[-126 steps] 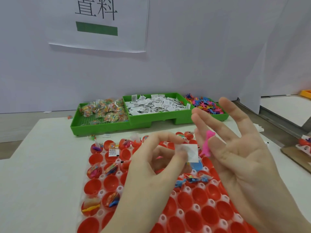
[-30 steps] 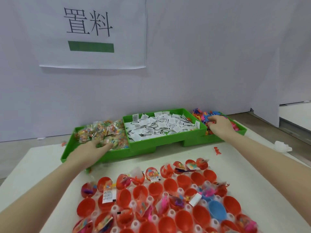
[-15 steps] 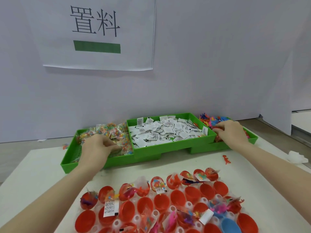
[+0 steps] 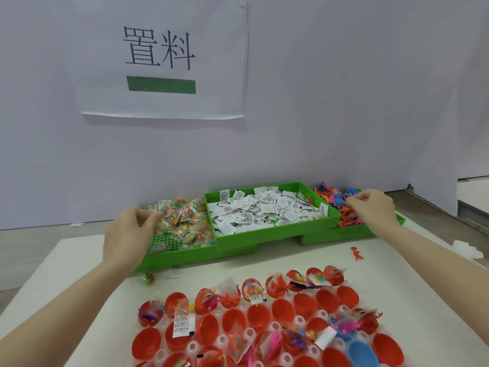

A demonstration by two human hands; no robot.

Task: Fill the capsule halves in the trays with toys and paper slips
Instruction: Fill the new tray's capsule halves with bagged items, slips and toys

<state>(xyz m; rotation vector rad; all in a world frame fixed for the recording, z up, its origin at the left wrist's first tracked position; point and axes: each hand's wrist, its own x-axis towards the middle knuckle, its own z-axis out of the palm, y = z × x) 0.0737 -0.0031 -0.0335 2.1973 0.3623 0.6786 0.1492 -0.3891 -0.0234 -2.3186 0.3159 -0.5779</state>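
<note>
Your left hand [image 4: 129, 234] pinches a clear toy packet [image 4: 169, 210] in the far-left green tray [image 4: 182, 256]. Your right hand [image 4: 371, 207] curls on small plastic figures [image 4: 334, 198], far right. Red capsule halves [image 4: 285, 305] sit near you.

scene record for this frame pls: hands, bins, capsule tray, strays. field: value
left hand: fingers pinching a clear packet of coloured beads in the left green plastic bin
right hand: fingers curled in the pile of small coloured plastic figures, right bin
middle green bin: white paper slips
capsule tray: red halves, some filled, some bare; one blue half
strays: red figure on the table
</note>
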